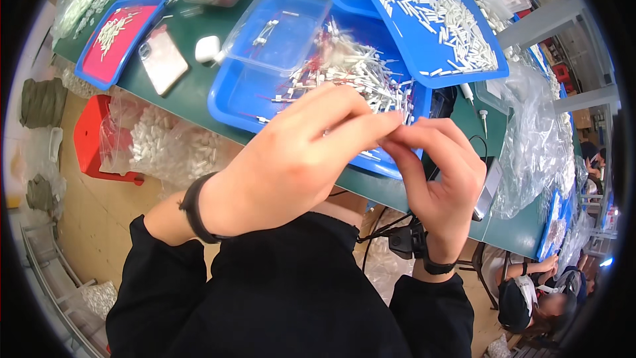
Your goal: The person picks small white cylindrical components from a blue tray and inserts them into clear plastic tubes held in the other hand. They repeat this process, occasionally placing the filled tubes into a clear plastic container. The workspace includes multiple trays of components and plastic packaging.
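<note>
My left hand (pixel 291 152) and my right hand (pixel 440 166) meet fingertip to fingertip over the near edge of a blue tray (pixel 228 96). Both are closed in a pinch; whatever sits between the fingertips is hidden or too small to name. Beneath them the tray holds a heap of small white tube-like parts (pixel 371 73), some with thin red pieces. A clear plastic box (pixel 278 50) with a few such parts rests on the tray's left side. Another blue tray (pixel 424 40), full of short white tubes, overlaps its right side.
On the green table (pixel 192 103) lie a phone (pixel 162 59), a white earphone case (pixel 207 48) and a pink-lined blue tray (pixel 119 40). Clear plastic bags (pixel 536 139) cover the right side. A red stool (pixel 89 136) and bagged white parts (pixel 172 139) are below. Other people (pixel 530 298) sit at right.
</note>
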{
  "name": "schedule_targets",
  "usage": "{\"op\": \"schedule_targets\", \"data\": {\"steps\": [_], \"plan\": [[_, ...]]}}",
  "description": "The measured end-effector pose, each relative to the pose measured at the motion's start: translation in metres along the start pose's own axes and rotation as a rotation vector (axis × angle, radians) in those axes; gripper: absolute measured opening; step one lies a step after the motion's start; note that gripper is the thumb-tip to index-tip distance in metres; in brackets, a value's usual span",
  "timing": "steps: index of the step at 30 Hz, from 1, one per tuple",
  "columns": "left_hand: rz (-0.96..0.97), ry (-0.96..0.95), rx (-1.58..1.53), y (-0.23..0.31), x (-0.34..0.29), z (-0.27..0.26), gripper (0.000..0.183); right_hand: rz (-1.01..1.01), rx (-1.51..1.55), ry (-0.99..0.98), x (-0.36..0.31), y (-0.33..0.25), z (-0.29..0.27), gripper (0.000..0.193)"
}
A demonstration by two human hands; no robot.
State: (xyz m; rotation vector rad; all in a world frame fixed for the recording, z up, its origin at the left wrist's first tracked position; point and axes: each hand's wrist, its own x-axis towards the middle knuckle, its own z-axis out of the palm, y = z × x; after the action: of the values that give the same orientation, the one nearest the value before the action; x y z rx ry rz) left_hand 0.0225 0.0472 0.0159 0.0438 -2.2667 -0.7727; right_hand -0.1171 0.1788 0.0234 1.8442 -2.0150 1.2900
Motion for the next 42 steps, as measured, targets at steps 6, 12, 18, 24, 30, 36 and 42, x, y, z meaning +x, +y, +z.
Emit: {"op": "schedule_targets", "data": {"steps": [6, 12, 18, 24, 30, 36, 42], "plan": [[-0.091, 0.038, -0.149, -0.017, -0.001, -0.004, 0.018, 0.005, 0.009, 0.077, -0.003, 0.005, 0.003, 0.017], [-0.081, 0.028, -0.179, -0.014, -0.002, -0.01, 0.019, -0.048, 0.001, 0.066, -0.002, 0.005, 0.005, 0.017], [-0.051, 0.034, -0.127, -0.015, -0.006, -0.009, 0.018, 0.02, 0.12, 0.051, -0.006, 0.006, 0.005, 0.017], [-0.044, 0.04, -0.128, -0.012, -0.009, -0.01, 0.019, -0.076, 0.023, 0.108, -0.009, 0.001, 0.007, 0.017], [-0.082, 0.04, -0.137, -0.011, -0.008, -0.009, 0.016, -0.155, -0.033, 0.075, -0.005, 0.005, 0.015, 0.027], [-0.18, -0.024, 0.004, -0.061, 0.007, -0.018, 0.027, -0.119, -0.198, 0.055, 0.009, 0.038, 0.036, 0.017], [-0.472, -0.364, 0.628, -0.162, 0.033, -0.029, 0.015, -0.235, -0.446, 0.107, 0.053, 0.052, 0.045, 0.013]]}}
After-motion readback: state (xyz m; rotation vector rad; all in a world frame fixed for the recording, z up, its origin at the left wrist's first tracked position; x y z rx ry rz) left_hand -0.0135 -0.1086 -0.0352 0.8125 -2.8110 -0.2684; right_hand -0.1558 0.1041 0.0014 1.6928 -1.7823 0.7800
